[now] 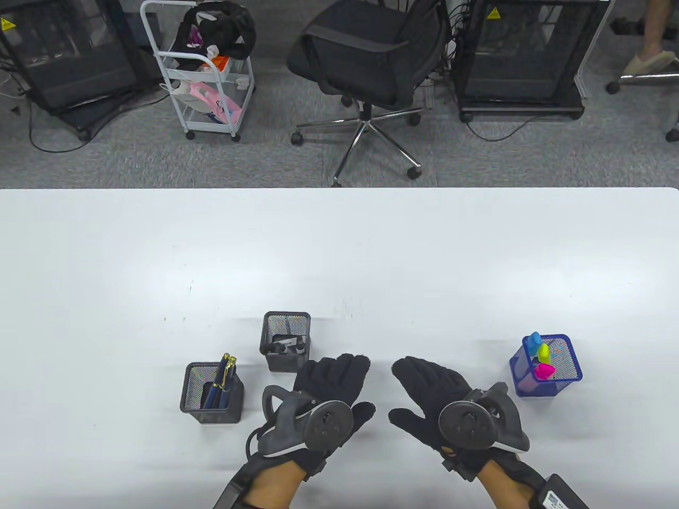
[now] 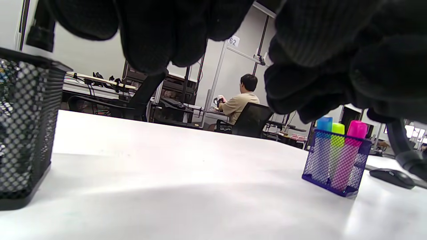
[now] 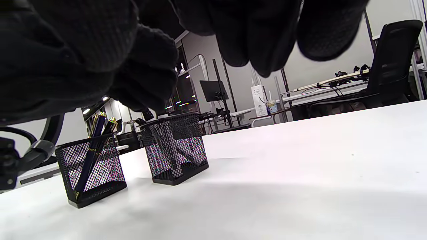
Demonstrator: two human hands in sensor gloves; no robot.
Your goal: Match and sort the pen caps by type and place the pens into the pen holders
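Three mesh pen holders stand on the white table (image 1: 339, 254). A black holder (image 1: 211, 393) at the left holds dark blue pens with gold clips (image 1: 225, 374). A second black holder (image 1: 285, 341) behind it holds black markers (image 1: 286, 344). A blue holder (image 1: 546, 366) at the right holds blue, yellow and pink highlighters (image 1: 542, 355). My left hand (image 1: 339, 379) and right hand (image 1: 419, 384) lie side by side between the holders, fingers extended and holding nothing. The blue holder (image 2: 335, 161) shows in the left wrist view, both black holders (image 3: 175, 153) in the right wrist view.
Beyond the table's far edge stand a black office chair (image 1: 371, 58), a white trolley (image 1: 204, 74) and two black cabinets. A person sits at a distant desk (image 2: 238, 103). A computer mouse (image 2: 392, 176) lies past the blue holder.
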